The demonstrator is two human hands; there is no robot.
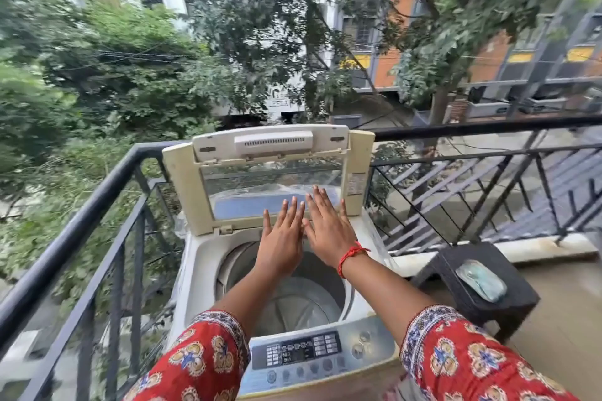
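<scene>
Because the lid (190, 192) of the washing machine (202, 270) stands up at the back of the machine, the round drum (293, 303) is open to see, and it looks empty. Both hands reach out over the drum toward the lid. The left hand (281, 238) and the right hand (325, 231) are flat, with straight fingers, and they grasp nothing. Their fingertips lie in front of the lid's clear window. I cannot tell if they touch it or stop just short. Flat hands like these are good for pushing or steadying a big lid, so I think the person means to fold it down. A red thread (351, 255) is tied on the right wrist. The button panel (296, 352) sits at the front of the machine, close to the person. A black railing (97, 202) runs behind the machine and along its left side. Right of the machine stands a dark woven stool (482, 303) with a small blue-green thing (480, 280) on top. I cannot tell what it is.
</scene>
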